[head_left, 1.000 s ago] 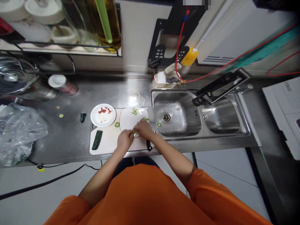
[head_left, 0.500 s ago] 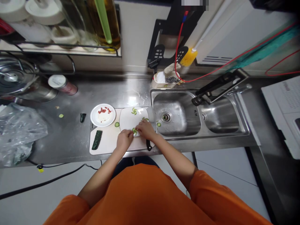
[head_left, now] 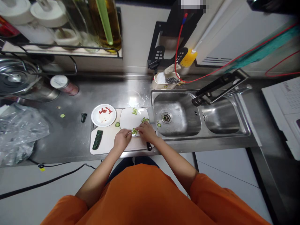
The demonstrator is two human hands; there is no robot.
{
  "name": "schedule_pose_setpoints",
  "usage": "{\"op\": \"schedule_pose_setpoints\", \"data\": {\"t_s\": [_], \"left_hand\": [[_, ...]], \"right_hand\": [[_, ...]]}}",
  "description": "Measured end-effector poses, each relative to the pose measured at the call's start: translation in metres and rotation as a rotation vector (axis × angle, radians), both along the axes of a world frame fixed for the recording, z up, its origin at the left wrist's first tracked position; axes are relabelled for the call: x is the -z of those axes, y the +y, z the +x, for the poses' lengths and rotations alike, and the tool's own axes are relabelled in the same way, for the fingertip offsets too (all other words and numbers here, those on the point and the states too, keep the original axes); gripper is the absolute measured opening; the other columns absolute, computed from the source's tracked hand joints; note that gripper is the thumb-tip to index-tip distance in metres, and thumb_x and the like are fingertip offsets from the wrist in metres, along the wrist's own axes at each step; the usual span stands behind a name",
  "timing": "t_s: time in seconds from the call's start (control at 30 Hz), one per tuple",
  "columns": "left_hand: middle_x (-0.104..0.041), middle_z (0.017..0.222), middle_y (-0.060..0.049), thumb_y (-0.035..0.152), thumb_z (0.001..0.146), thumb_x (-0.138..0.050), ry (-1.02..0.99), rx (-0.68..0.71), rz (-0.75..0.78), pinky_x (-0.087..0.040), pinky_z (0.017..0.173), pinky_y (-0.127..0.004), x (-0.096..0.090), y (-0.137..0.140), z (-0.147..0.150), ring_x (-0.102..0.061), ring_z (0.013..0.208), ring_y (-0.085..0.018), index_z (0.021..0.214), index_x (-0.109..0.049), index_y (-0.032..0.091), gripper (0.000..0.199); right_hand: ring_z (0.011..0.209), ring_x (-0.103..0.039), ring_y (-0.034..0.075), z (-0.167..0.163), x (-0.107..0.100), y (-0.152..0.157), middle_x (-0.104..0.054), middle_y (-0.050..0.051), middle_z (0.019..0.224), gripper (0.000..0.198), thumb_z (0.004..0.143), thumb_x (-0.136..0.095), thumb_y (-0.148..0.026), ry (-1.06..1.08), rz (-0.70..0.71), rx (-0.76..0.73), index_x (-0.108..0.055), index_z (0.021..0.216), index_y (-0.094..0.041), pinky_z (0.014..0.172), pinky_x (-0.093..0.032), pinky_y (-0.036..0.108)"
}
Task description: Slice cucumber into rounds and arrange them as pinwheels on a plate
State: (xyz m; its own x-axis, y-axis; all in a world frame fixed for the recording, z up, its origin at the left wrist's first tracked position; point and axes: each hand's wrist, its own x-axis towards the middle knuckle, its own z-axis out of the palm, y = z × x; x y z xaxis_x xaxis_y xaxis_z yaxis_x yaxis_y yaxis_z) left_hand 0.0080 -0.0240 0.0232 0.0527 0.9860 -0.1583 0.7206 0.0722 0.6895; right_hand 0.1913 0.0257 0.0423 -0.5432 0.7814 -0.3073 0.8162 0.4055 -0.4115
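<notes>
A white square plate (head_left: 127, 117) lies partly on a pale cutting board (head_left: 107, 142) and carries three swirls of cut cucumber slices. At its near edge is one cucumber swirl (head_left: 134, 131), between my two hands. My left hand (head_left: 122, 139) is left of it, fingers closed in a pinch; what they hold, if anything, is too small to make out. From the right, my right hand (head_left: 147, 132) reaches over the plate, its fingers stretched toward the same swirl, fingertips at its edge. Another cucumber swirl (head_left: 145, 120) sits just beyond that hand. A black knife handle (head_left: 149, 146) shows beneath my right wrist.
Left of the square plate are a round white plate (head_left: 95, 117) with red bits, a cucumber piece (head_left: 97, 140) and a cucumber end (head_left: 83, 117). A double sink (head_left: 177, 117) is at the right. A plastic bag (head_left: 21, 134) lies far left, near a lidded canister (head_left: 64, 85).
My left hand has shifted slightly left, away from the near swirl. My right hand has drawn back a little toward me, uncovering more of the right-hand swirl.
</notes>
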Motion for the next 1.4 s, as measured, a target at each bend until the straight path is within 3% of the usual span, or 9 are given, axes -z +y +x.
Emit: {"op": "schedule_pose_setpoints", "data": {"t_s": [0.17,0.43,0.87,1.4], "left_hand": [[-0.068,0.096,-0.005,0.023,0.084,-0.051,0.033,0.088,0.004,-0.047,0.083,-0.026,0.007,-0.001,0.010,-0.061,0.091,-0.017,0.098,-0.069,0.022,0.023],[-0.067,0.100,-0.005,0.021,0.084,-0.051,0.048,0.108,0.002,-0.047,0.082,-0.025,0.011,-0.002,0.011,-0.060,0.092,-0.016,0.108,-0.067,0.024,0.029],[-0.065,0.095,-0.004,0.028,0.089,-0.049,0.130,0.179,0.044,-0.045,0.069,-0.022,0.009,-0.002,0.010,-0.059,0.081,-0.013,0.104,-0.069,0.024,0.025],[-0.064,0.099,-0.004,0.032,0.093,-0.043,0.204,0.256,0.008,-0.042,0.064,-0.021,-0.002,0.001,0.011,-0.060,0.078,-0.012,0.107,-0.068,0.025,0.030]], "right_hand": [[0.105,-0.041,0.024,0.000,0.000,-0.002,-0.061,0.007,0.103,0.033,0.094,-0.043,-0.026,0.000,0.003,-0.032,-0.064,0.118,-0.031,0.081,-0.036,0.033],[0.105,-0.042,0.024,0.001,0.002,-0.004,-0.063,0.006,0.100,0.030,0.093,-0.043,-0.025,-0.026,0.006,-0.066,-0.066,0.113,-0.030,0.079,-0.034,0.033],[0.106,-0.042,0.025,-0.001,0.001,-0.004,-0.063,0.007,0.101,0.028,0.094,-0.043,-0.027,-0.060,0.027,-0.083,-0.068,0.107,-0.028,0.078,-0.036,0.034],[0.107,-0.041,0.025,-0.002,0.003,-0.004,-0.062,0.007,0.101,0.028,0.094,-0.043,-0.027,-0.059,0.028,-0.088,-0.069,0.103,-0.028,0.077,-0.036,0.034]]}}
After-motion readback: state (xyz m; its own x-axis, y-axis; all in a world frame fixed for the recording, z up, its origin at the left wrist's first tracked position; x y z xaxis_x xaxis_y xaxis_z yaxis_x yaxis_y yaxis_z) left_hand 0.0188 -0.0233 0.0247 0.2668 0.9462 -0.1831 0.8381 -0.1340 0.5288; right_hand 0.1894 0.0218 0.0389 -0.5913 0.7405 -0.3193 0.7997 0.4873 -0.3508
